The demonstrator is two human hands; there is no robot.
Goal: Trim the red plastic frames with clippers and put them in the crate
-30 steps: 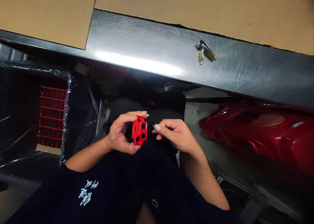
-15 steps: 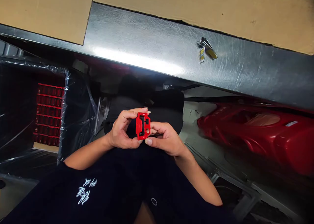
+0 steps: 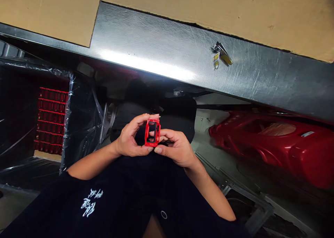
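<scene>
A small red plastic frame (image 3: pixel 146 135) with a black inner edge and an open middle is held up in front of my body. My left hand (image 3: pixel 132 135) grips it from the left, fingers on its top edge and thumb under its bottom corner. From the other side, my right hand (image 3: pixel 177 145) pinches its right edge, the thumb near the lower corner and the index finger along the side. Through the opening a fingertip shows. The other fingers of my right hand are partly hidden.
Ahead runs a metal workbench (image 3: pixel 146 39) with cardboard sheets (image 3: pixel 47 12) on it. A nail clipper-like metal tool (image 3: pixel 221 55) lies there. At left, a plastic-lined bin (image 3: pixel 68 102) holds stacked red parts (image 3: pixel 50 119). Large red moulded panels (image 3: pixel 268 140) are at right.
The red frame has been turned in my fingers, so its opening now faces the camera more directly. Both hands keep their hold on it, in almost the same place.
</scene>
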